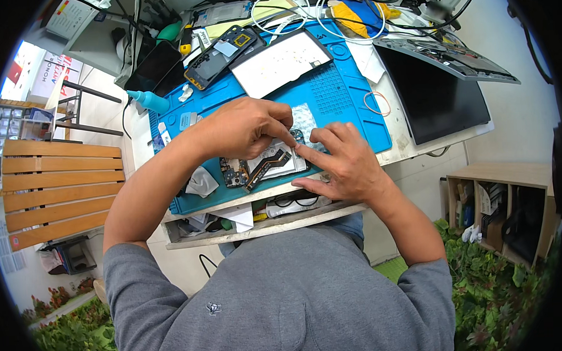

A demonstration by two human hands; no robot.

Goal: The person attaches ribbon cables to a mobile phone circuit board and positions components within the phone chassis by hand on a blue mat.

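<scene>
An opened phone (280, 167) lies on the blue repair mat (331, 90), its circuit board showing at the left end and its pale battery in the middle. Across the battery runs a dark ribbon cable (267, 170). My left hand (248, 126) comes over the phone from the left with thumb and fingers pinched at its far right part; whatever is between them is too small to make out. From the right, my right hand (345, 159) reaches in, fingers apart, its index fingertip touching the phone beside the left fingertips and its thumb stretched near the phone's front edge.
Beyond my hands lie a white tray (280, 64) with tiny specks and a dark phone frame (221, 57). A blue bottle (148, 101) lies at the left. An opened laptop (436, 99) stands at the right. Below the tabletop, an open drawer (276, 222) holds glasses and papers.
</scene>
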